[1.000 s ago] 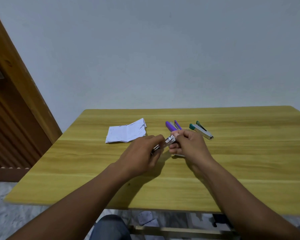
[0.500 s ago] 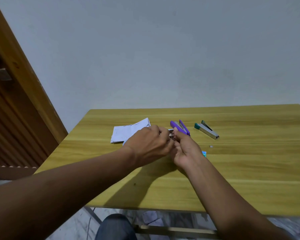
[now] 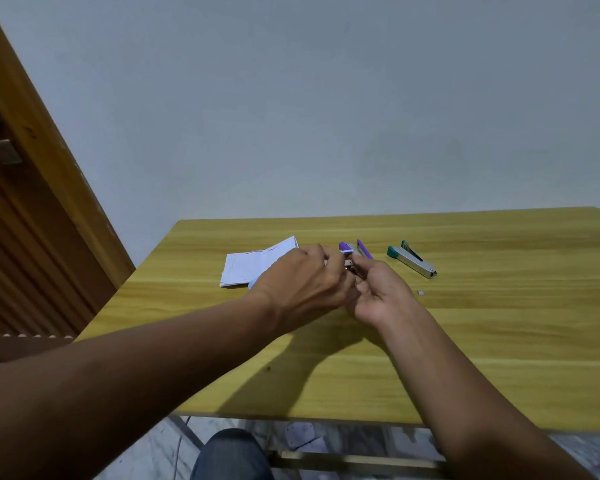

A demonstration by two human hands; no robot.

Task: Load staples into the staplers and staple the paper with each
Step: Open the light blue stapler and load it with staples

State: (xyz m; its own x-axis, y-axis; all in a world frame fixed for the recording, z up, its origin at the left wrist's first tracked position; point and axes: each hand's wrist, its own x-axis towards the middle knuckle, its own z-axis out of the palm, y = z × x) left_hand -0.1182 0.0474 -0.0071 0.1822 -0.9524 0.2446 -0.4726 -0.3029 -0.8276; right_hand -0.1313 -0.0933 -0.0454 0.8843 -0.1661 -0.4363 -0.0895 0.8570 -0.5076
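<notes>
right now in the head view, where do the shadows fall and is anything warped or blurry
Head view: soft-edged shadow falls on the table toward its near edge; head view: the wide lens leans the door frame; head view: left hand and right hand look slightly soft.

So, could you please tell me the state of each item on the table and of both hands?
left hand: fingers curled, pinching a small metal piece.
right hand: fingertips at the same piece; grip hidden.
purple stapler: lies open on the table, just beyond both hands.
green stapler: lies open, untouched, right of them.
paper: folded, flat, partly hidden by the left hand.
staple bit: lies loose beside the right hand.
</notes>
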